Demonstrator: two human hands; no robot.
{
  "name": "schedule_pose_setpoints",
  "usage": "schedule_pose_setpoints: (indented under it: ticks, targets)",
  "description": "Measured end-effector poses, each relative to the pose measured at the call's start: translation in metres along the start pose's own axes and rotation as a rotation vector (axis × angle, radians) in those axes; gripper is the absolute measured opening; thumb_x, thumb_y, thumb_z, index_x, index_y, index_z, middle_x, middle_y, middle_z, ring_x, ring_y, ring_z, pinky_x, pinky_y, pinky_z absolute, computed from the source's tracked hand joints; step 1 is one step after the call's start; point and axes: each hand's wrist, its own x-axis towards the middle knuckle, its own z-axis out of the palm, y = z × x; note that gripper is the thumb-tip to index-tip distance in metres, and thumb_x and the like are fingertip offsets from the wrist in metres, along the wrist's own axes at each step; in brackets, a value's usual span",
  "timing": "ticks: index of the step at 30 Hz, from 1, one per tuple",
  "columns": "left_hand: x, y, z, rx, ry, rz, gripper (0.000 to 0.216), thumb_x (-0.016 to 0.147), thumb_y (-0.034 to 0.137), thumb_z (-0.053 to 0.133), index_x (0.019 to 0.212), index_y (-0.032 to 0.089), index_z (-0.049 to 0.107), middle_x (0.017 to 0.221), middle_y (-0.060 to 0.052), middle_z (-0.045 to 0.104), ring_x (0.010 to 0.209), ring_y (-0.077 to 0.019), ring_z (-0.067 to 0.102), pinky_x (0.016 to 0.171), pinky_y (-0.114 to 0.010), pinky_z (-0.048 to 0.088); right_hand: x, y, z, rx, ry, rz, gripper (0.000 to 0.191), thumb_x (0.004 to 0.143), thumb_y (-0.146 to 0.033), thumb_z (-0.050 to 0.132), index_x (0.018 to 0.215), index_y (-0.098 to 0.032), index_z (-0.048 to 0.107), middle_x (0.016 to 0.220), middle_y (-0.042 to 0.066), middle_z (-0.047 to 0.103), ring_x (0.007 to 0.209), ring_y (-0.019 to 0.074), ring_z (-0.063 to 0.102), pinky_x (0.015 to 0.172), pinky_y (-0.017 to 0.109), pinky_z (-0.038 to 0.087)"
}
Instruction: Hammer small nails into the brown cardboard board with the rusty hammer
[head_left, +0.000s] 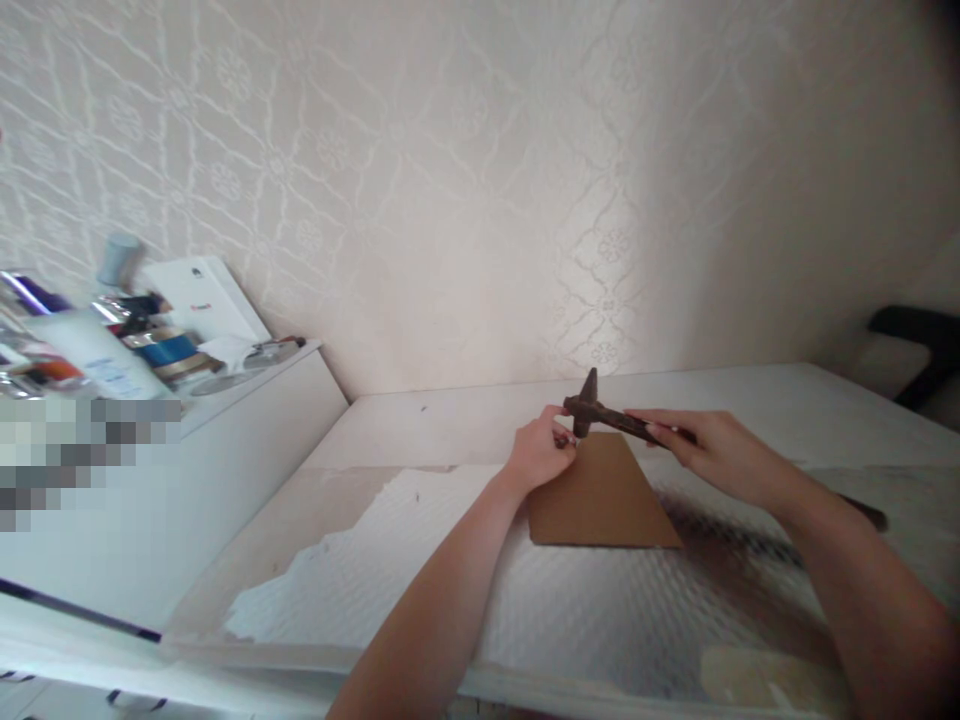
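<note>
My right hand [697,450] is closed around the handle of a brown, rusty-looking hammer [587,408], whose head hangs just above the far left corner of a piece of cardboard [604,500]. Close under the hammer head, my left hand [541,452] rests at that corner with its fingers pinched together. Whatever is between those fingers is too small to name. The brown cardboard lies flat on a white quilted sheet [360,560] over the table. Beyond my right forearm a dark handle [862,512] shows in part; the forearm hides some of it.
At the left stands a white cabinet [225,500]. On its top are a white box [206,300], a roll of blue tape [169,350], a white tube [97,355] and other small items. A patterned wall [450,200] rises behind the table. Something black [919,335] juts in at the right.
</note>
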Motion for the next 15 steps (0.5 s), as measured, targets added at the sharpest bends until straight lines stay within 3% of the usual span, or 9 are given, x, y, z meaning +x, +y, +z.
schedule_pose_setpoints:
  ticks: [15]
  targets:
    - [-0.0003, 0.0024, -0.0019, -0.001, 0.002, -0.025, 0.043, 0.068, 0.012, 0.053, 0.108, 0.023, 0.045, 0.084, 0.002, 0.065, 0.081, -0.0141, 0.060, 0.079, -0.028, 0.046, 0.0008, 0.0001, 0.0001, 0.002, -0.014, -0.020, 0.038, 0.088, -0.034, 0.037, 0.116, -0.026, 0.062, 0.096, 0.003, 0.071, 0.081, 0.0214, 0.066, 0.071, 0.031, 0.051]
